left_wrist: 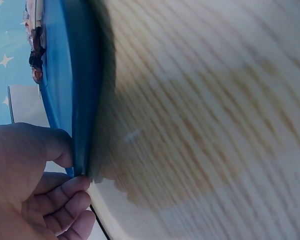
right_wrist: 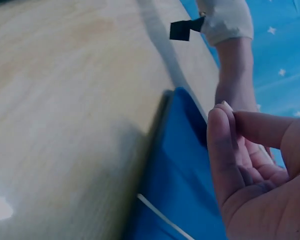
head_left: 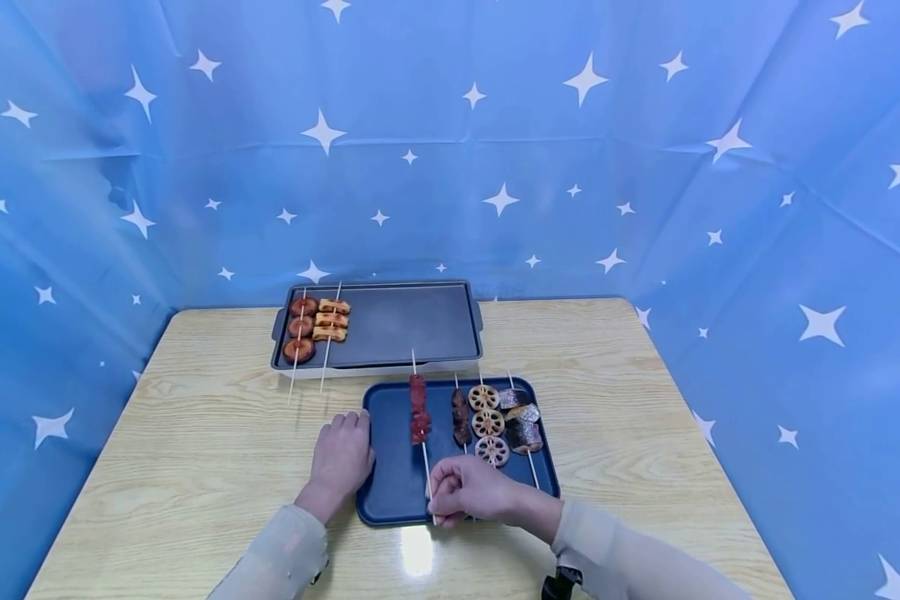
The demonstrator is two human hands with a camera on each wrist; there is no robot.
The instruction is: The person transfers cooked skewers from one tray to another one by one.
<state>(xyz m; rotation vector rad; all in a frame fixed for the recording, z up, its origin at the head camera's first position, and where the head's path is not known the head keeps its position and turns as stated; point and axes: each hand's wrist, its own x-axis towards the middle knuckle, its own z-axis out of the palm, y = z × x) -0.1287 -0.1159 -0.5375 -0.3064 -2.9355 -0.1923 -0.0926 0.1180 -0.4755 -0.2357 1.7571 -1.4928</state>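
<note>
The right hand [head_left: 471, 490] pinches a meat stick [head_left: 418, 408]. Only the left wrist view clearly shows the left hand [left_wrist: 17, 172] pinching the blue tray [left_wrist: 60, 75].

Long pale sleeves [head_left: 630, 550], black wrist-worn device [head_left: 560, 582]

The pan [head_left: 408, 325] offers room at its right; two skewers [head_left: 301, 327] occupy its left. In the tray [head_left: 390, 479], one could pass left of the red skewer [head_left: 419, 421], but the left hand [head_left: 343, 454] blocks that side; three skewers [head_left: 487, 422] crowd the right.
</note>
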